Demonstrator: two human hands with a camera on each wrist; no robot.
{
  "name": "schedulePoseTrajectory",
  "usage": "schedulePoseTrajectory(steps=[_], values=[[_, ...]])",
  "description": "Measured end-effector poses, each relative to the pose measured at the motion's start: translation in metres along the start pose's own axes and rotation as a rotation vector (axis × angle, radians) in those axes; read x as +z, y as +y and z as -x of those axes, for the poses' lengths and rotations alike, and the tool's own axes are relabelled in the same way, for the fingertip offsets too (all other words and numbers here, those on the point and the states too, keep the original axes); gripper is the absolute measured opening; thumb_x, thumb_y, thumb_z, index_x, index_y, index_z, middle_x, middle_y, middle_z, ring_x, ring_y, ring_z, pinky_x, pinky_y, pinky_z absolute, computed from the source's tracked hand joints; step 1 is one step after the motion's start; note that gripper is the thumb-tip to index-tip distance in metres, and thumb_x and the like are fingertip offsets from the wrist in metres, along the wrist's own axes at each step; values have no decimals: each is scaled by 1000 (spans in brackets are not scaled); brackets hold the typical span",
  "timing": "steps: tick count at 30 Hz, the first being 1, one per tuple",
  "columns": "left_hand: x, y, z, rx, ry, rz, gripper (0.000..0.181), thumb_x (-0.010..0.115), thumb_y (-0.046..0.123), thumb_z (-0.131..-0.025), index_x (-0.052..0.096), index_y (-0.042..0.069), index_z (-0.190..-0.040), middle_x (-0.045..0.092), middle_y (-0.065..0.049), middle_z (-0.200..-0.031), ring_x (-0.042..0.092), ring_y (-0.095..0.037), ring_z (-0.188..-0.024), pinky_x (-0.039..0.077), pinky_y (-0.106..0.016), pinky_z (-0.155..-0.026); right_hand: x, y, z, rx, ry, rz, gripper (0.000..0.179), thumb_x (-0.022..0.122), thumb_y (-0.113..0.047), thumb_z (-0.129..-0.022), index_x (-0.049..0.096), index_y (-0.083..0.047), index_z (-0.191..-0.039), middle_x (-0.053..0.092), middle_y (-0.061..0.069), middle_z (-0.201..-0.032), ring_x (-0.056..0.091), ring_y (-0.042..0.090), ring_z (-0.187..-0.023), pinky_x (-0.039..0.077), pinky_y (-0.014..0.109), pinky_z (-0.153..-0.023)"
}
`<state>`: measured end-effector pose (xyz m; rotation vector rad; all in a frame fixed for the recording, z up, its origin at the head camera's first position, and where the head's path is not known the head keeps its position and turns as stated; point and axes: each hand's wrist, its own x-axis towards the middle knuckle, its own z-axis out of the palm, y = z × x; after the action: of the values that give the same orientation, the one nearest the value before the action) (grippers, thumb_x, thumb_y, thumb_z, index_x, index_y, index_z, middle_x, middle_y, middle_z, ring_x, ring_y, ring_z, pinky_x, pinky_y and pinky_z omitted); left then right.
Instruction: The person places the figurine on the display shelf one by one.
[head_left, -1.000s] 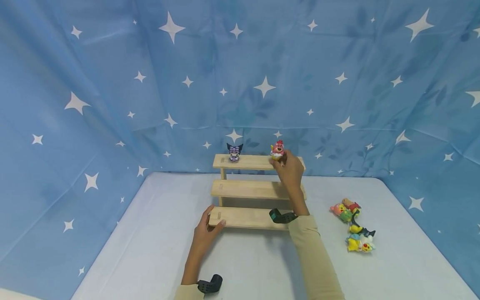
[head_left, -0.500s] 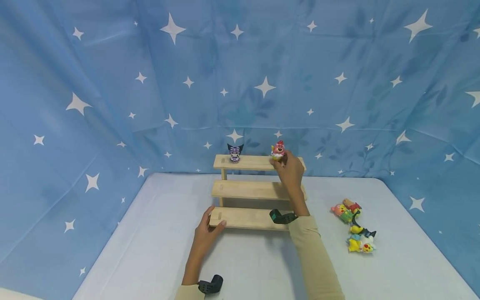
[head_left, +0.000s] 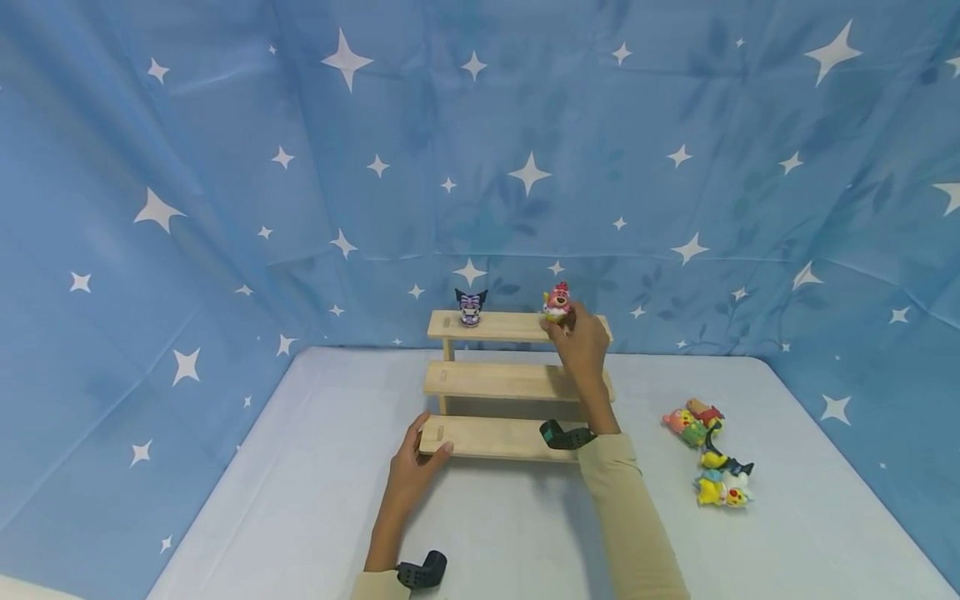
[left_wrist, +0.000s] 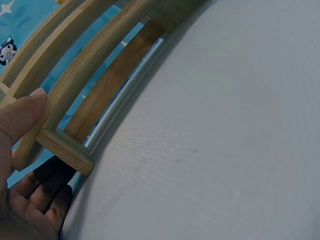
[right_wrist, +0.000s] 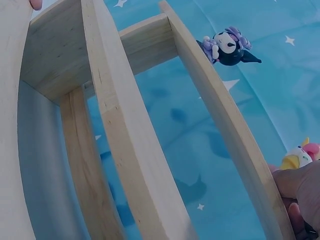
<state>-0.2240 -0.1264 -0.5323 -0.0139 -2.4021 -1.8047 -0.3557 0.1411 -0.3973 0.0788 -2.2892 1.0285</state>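
Observation:
A three-tier wooden step shelf [head_left: 487, 379] stands on the white-covered table. My left hand [head_left: 408, 471] grips the left end of its lowest step, thumb on top and fingers curled beneath, as the left wrist view shows. At the right part of the top step, my right hand [head_left: 585, 342] pinches a small pink, white and yellow bear figurine [head_left: 558, 300] with a red top. In the right wrist view that figurine [right_wrist: 297, 159] is partly hidden behind the fingers. A black-eared purple figurine [head_left: 471, 309] stands upright near the left end of the same step.
Several colourful figurines [head_left: 722, 487] lie in a cluster on the table [head_left: 810, 533], right of the shelf. A blue star-patterned curtain [head_left: 480, 125] hangs close behind the shelf and along both sides of the table. My right forearm crosses in front of the lower steps.
The head view shifts very slightly. Both hands, the bear figurine and the shelf keep their places relative to one another.

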Motion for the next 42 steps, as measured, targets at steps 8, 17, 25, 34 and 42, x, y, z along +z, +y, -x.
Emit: schedulePoseTrajectory(steps=[8,17,25,34,42], values=[[0,0,-1,-10,0,-3,79,71,40,-89,32,15,-152,53,-17,-142,55,-34,-128,41,-51,-110,-2,1,0,-5,3,-13,41,78,-23,-84,65,3,-112,71,21,-92,61,33,-79,44,49,-77],[1,-2,2,-10,-3,3,78,70,39,-89,31,16,-153,53,-18,-142,56,-34,-128,41,-51,-109,-2,2,0,2,-18,-14,45,78,-25,-84,64,3,-116,72,21,-95,63,34,-80,46,49,-80],[-1,0,2,1,-4,6,77,70,37,-90,31,15,-153,52,-19,-142,54,-34,-129,40,-51,-110,-7,2,4,12,-45,-61,54,78,-24,-84,59,4,-127,71,23,-106,68,37,-92,51,50,-90],[-2,1,4,-5,-4,4,77,70,37,-90,31,15,-153,53,-19,-141,56,-35,-127,42,-51,-109,-11,4,22,-44,100,59,65,82,-35,-78,61,9,-121,69,25,-105,58,42,-100,50,54,-83],[-2,1,1,8,-9,9,77,70,38,-90,31,16,-153,53,-20,-141,54,-35,-129,40,-51,-110,-10,8,27,-22,181,108,65,81,-40,-77,62,7,-118,66,22,-107,51,38,-99,48,48,-75]])
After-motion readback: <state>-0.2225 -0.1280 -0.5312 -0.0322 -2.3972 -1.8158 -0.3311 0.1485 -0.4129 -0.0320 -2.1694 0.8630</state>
